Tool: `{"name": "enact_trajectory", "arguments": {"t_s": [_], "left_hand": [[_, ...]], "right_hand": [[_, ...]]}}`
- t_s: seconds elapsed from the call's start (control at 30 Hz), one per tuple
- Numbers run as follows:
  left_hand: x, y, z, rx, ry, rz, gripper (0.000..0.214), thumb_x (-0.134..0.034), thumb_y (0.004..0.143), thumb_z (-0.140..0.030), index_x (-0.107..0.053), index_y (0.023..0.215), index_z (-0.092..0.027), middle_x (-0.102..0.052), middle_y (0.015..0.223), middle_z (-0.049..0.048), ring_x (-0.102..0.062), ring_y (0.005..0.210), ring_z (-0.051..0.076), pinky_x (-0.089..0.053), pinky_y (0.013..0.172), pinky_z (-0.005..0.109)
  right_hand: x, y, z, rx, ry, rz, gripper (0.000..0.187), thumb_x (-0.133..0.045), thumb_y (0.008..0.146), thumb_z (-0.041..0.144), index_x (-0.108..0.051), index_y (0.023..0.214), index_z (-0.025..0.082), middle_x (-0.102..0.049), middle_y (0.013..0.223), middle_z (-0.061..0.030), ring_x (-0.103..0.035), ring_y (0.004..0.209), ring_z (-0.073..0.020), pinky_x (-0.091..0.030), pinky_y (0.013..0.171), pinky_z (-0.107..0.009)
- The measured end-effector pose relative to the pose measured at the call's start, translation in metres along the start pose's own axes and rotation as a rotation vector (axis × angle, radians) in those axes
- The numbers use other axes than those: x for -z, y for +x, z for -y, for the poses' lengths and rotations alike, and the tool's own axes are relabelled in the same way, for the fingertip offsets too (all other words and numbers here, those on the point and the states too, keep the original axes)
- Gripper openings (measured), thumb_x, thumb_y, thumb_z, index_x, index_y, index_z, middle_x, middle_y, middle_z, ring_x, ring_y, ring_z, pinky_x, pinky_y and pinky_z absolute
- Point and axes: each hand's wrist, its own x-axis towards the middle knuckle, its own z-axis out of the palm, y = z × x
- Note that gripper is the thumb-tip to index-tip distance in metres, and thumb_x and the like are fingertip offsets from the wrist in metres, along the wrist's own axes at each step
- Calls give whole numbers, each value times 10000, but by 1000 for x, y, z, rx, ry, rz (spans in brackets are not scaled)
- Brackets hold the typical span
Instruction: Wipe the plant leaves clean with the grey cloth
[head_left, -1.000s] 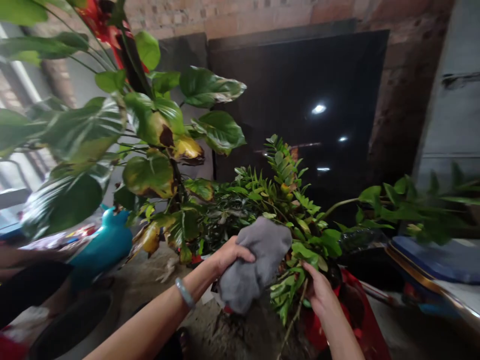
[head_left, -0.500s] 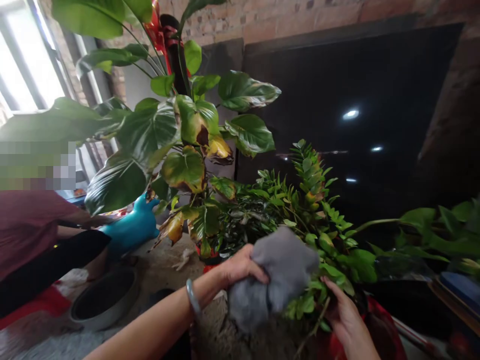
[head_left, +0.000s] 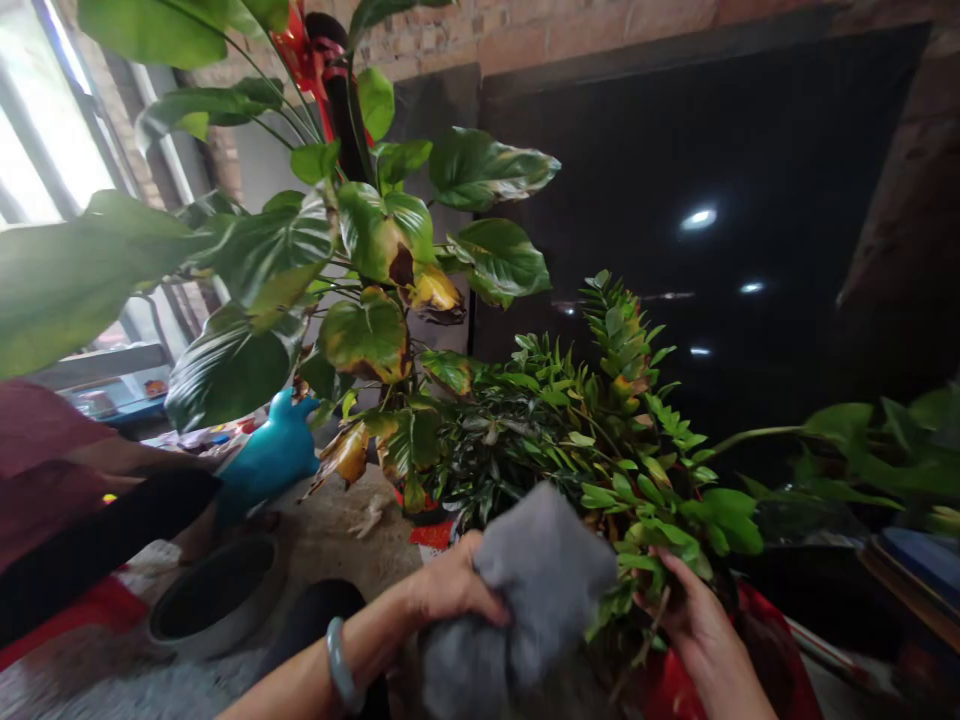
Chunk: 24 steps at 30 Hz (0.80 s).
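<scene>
My left hand [head_left: 450, 592] is closed on a grey cloth [head_left: 525, 600], pressed against the lower fronds of a small-leaved green plant [head_left: 600, 440]. A pale bangle [head_left: 339, 665] circles that wrist. My right hand [head_left: 694, 625] is closed around a frond and stem of the same plant, just right of the cloth. The plant stands in a red pot [head_left: 675, 680] low in view. Behind it to the left rises a tall plant with broad, partly yellowed leaves [head_left: 360, 270].
Another person in a dark red top [head_left: 45, 460] sits at the left edge. A teal figure [head_left: 266, 455] and a dark round basin [head_left: 214, 595] lie on the floor at left. A black glossy panel [head_left: 712, 200] and brick wall stand behind. More foliage [head_left: 877, 460] reaches in from the right.
My left hand has drawn the cloth down and toward me along the fronds. The view first swung left, bringing the other person into sight. My right hand keeps its hold on the frond.
</scene>
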Motion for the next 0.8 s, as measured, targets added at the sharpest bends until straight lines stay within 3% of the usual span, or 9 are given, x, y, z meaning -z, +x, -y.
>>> {"name": "enact_trajectory", "arguments": {"t_s": [0.1, 0.17, 0.27, 0.33, 0.43, 0.6, 0.67, 0.73, 0.8], "left_hand": [[6, 14, -41, -148, -346, -146, 418, -694, 374, -161, -664, 790, -183, -665, 674, -21, -604, 678, 218, -482, 629, 306], [7, 27, -46, -158, -347, -231, 393, -669, 408, -169, -648, 801, -176, -660, 672, -14, -609, 690, 218, -488, 648, 316], [7, 34, -12, -40, 4, -278, 195, -614, 398, -76, -597, 566, -172, -558, 515, -39, -572, 639, 203, -461, 621, 298], [9, 23, 17, 51, 184, -257, 191, -590, 366, -11, -537, 444, -177, -491, 445, -53, -547, 616, 201, -434, 594, 286], [25, -4, 30, 112, 178, -272, 243, -621, 361, -12, -577, 524, -185, -554, 503, -57, -556, 632, 199, -430, 587, 278], [63, -19, -33, -181, -351, -471, 362, -651, 433, -135, -633, 793, -176, -676, 649, -7, -629, 639, 211, -494, 624, 312], [67, -10, -44, -167, -461, -543, 271, -653, 480, -184, -629, 748, -162, -676, 629, 18, -624, 573, 194, -507, 598, 313], [63, 0, -29, -75, -454, -567, 207, -642, 482, -182, -619, 687, -160, -656, 557, 12, -600, 513, 180, -501, 566, 304], [54, 3, 4, 21, -368, -502, 216, -616, 437, -133, -617, 651, -162, -632, 483, -1, -589, 496, 191, -481, 528, 294]], "right_hand": [[-4, 0, 1, -1, 27, -14, 318, -740, 398, 198, -629, 696, 211, -675, 577, 60, -601, 465, -161, -452, 395, -257], [-8, 0, 1, 11, 23, -18, 312, -735, 412, 206, -621, 702, 211, -667, 567, 60, -595, 454, -159, -468, 423, -274], [-12, 0, -1, 30, -3, -6, 305, -742, 440, 231, -618, 717, 212, -662, 564, 51, -600, 463, -171, -502, 476, -313], [-12, 0, -1, 29, -6, 0, 311, -751, 438, 232, -621, 720, 214, -663, 564, 50, -594, 447, -174, -510, 480, -327], [-10, 0, 0, 39, 32, -7, 316, -747, 415, 197, -631, 708, 220, -678, 584, 50, -607, 465, -175, -510, 468, -305], [-12, 1, -1, 21, 80, -23, 296, -723, 422, 158, -631, 697, 217, -683, 582, 59, -607, 476, -167, -534, 531, -323], [-14, 3, -4, 35, 55, -11, 276, -719, 447, 174, -626, 703, 217, -679, 573, 54, -603, 467, -177, -537, 551, -356], [-15, 5, -7, 42, 23, 9, 269, -723, 471, 203, -623, 720, 220, -680, 576, 48, -612, 483, -190, -535, 562, -373], [-15, 7, -10, 40, 3, 24, 279, -730, 486, 228, -621, 742, 228, -684, 588, 49, -623, 507, -198, -536, 576, -380]]}}
